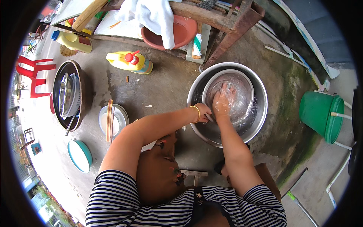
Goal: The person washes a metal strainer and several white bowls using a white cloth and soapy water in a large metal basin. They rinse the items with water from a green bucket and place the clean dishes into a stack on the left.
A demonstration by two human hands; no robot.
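A large steel basin (263,107) with water in it stands on the concrete floor, and a smaller metal bowl (249,82) sits inside it. My left hand (202,112), with a yellow bangle at the wrist, grips the smaller bowl's near-left rim. Inside that bowl my right hand (224,100) lies palm down with its fingers spread, wet and partly covered by moving water or suds. Whether anything lies beneath its palm is hidden.
Left are wooden chopsticks (109,120) across stacked bowls (123,113), a teal basin (88,154), a dark tub (80,113) of dishes and a yellow detergent jug (127,61). A rusty metal frame (224,48) stands beyond; a green bucket (317,113) is at right.
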